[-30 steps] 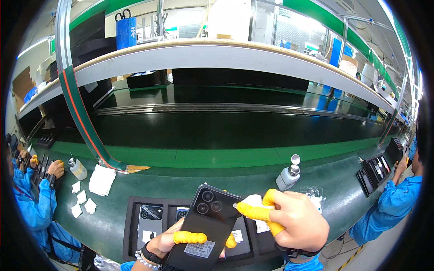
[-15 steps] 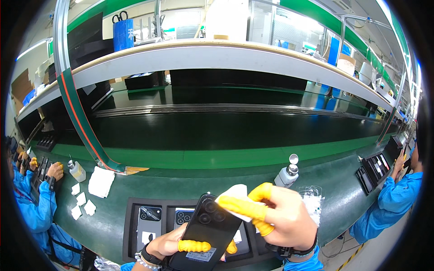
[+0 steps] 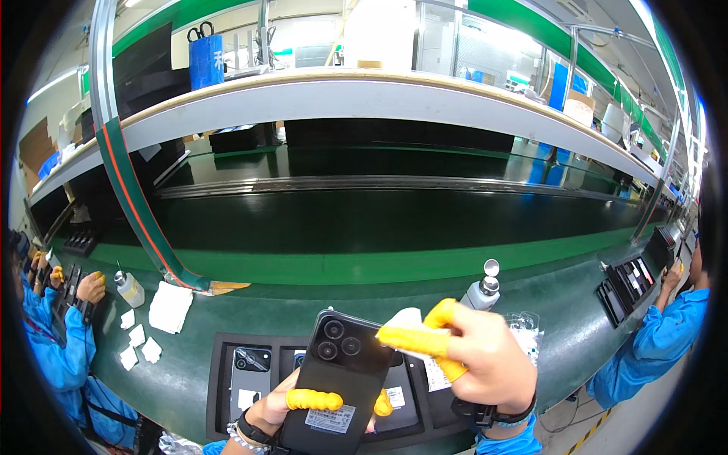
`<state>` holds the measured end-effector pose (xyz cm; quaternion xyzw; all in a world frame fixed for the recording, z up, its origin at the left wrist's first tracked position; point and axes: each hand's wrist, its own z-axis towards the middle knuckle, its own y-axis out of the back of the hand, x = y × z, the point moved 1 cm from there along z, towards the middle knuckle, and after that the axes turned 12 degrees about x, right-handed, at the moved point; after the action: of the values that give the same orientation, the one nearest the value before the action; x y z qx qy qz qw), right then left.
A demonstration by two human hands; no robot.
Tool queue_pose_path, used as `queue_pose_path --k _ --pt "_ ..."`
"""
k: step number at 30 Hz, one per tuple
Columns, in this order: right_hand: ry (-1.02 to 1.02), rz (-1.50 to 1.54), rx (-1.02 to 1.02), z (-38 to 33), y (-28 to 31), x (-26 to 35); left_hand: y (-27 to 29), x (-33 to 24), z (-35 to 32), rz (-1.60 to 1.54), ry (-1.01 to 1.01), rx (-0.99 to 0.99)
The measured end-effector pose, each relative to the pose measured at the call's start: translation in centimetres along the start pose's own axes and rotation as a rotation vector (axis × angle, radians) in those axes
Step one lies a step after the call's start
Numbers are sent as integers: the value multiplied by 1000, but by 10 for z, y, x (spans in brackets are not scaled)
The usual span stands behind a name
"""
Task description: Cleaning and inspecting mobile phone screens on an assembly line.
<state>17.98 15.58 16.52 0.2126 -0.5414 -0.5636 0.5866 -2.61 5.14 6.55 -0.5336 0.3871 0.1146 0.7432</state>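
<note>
My left hand (image 3: 284,409), with yellow finger cots, grips a black smartphone (image 3: 345,371) by its lower half. The phone's back faces me, with three camera lenses at its upper left and a pale label low down. Between the yellow-cotted fingers of my right hand (image 3: 485,356) is a white wipe (image 3: 409,318), its edge at the phone's upper right side. Whether the wipe touches the phone I cannot tell. Below lies a black compartment tray (image 3: 220,379); a smartphone (image 3: 251,364) sits in its left slot, and the phone and hands partly hide the other slots.
A pump bottle (image 3: 482,290) stands beyond my right hand. A folded white cloth (image 3: 171,306), small white wipes (image 3: 136,334) and another bottle (image 3: 129,289) lie or stand on the left. Co-workers in blue sit at both sides. A shelf (image 3: 379,92) spans the bench's far side.
The phone has shifted slightly left and up, turning its camera end more toward me. My right hand with the wipe has moved a little right, from the top corner to the side edge.
</note>
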Motion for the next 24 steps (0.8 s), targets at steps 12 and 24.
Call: queue_pose_path --k 12,24 --pt "182 -77 -44 13 -24 2 23 -2 17 -55 -107 32" --pt "372 -26 261 24 -84 4 54 7 31 -111 -198 -229"
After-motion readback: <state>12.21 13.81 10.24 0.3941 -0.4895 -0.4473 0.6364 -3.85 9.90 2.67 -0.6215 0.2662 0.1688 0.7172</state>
